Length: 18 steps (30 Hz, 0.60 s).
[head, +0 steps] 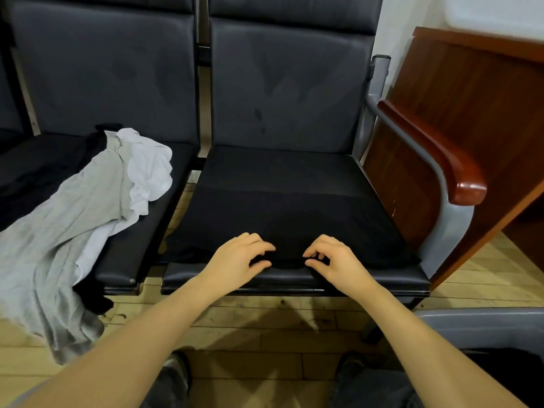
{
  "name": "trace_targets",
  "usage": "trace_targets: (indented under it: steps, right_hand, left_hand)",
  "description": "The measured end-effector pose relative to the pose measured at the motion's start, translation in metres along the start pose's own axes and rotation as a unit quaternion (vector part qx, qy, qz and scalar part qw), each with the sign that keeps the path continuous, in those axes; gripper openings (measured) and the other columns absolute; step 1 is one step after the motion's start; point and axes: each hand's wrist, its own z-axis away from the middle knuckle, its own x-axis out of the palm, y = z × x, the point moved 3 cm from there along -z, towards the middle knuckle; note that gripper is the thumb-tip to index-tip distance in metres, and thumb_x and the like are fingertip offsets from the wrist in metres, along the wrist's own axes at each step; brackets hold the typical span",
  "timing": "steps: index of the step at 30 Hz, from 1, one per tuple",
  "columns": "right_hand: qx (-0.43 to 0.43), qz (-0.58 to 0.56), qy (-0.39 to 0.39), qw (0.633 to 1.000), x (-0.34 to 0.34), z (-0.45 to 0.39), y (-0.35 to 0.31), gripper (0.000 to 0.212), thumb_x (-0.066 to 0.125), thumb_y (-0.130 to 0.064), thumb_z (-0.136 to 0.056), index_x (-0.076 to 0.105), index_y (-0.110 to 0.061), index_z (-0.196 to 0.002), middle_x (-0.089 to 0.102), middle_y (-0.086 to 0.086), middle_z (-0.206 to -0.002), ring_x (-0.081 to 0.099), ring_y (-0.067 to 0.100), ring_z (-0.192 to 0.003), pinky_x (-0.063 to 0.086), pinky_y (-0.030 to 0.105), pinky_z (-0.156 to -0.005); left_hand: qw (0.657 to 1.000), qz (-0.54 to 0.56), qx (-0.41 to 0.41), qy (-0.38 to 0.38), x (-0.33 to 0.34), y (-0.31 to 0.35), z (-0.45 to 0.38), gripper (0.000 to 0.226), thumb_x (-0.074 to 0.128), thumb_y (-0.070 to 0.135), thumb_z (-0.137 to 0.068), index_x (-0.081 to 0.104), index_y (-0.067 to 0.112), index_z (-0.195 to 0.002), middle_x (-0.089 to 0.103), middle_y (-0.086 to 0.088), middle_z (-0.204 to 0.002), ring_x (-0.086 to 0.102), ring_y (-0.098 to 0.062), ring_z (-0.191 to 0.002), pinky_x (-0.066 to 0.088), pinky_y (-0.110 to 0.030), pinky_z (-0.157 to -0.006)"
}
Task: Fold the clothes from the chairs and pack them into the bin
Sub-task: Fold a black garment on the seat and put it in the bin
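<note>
Two hands, left (241,257) and right (332,260), pinching black garment (282,213) hem | chair seat (294,279) | bin unseen

Right chair seat (294,172): holds a spread garment (279,219), near its front edge.
Hands: left hand (238,260) and right hand (332,260) side by side on the garment's front hem.
Left chair seat (164,184): piled shirts (97,201) on it, hanging over its front to the floor (265,334).
Armrest (435,154): right of the right seat.
Wooden desk (471,98): beyond the armrest.
</note>
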Motion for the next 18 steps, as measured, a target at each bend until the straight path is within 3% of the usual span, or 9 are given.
trace_targets:
  steps: [5,8,10,14,18]
  right_hand:
    - [-0.011,0.059,0.016,0.998,-0.007,0.001,-0.001,0.004,0.071,-0.02,-0.083,0.07,-0.023,-0.085,0.055,-0.017,-0.085,0.052,0.004,-0.081,0.033,0.021,-0.08]
    - [0.01,0.036,-0.029,0.999,-0.012,0.003,-0.001,0.003,0.072,-0.024,-0.082,0.069,-0.026,-0.083,0.059,-0.015,-0.085,0.053,0.004,-0.084,0.041,0.026,-0.087]
    - [0.0,0.03,-0.028,0.999,-0.014,0.003,-0.005,0.004,0.072,-0.029,-0.082,0.069,-0.028,-0.084,0.058,-0.015,-0.085,0.053,0.004,-0.084,0.044,0.028,-0.086]
    - [0.001,-0.004,0.035,0.999,-0.019,-0.012,-0.013,0.018,0.063,-0.028,-0.089,0.066,-0.027,-0.107,0.055,-0.015,-0.09,0.052,0.005,-0.085,0.045,0.023,-0.078]
    - [0.04,0.017,0.103,0.994,-0.015,-0.045,-0.009,0.019,0.056,-0.023,-0.094,0.065,-0.022,-0.11,0.054,-0.014,-0.097,0.051,0.006,-0.092,0.045,0.025,-0.08]
  left_hand:
    - [1.0,-0.013,-0.007,0.009,0.0,0.006,0.001,0.009,0.073,0.017,-0.08,0.073,0.018,-0.089,0.061,0.006,-0.085,0.058,-0.01,-0.076,0.054,-0.034,-0.067]
    - [0.998,-0.022,-0.018,-0.049,-0.008,0.008,-0.002,0.014,0.065,0.027,-0.088,0.073,0.021,-0.097,0.06,0.008,-0.09,0.054,-0.005,-0.083,0.05,-0.032,-0.078]
    - [0.997,-0.044,-0.048,-0.049,-0.019,0.002,-0.008,0.019,0.06,0.035,-0.09,0.072,0.023,-0.098,0.06,0.01,-0.092,0.052,-0.004,-0.084,0.048,-0.031,-0.08]
    - [0.975,-0.099,-0.188,0.066,-0.041,-0.033,-0.009,0.024,0.057,0.033,-0.091,0.07,0.017,-0.104,0.063,-0.002,-0.099,0.056,-0.022,-0.095,0.047,-0.038,-0.081]
    - [0.931,-0.142,-0.332,0.054,-0.05,-0.07,-0.004,0.031,0.05,0.031,-0.095,0.062,0.016,-0.119,0.055,-0.008,-0.118,0.05,-0.029,-0.108,0.041,-0.041,-0.088]
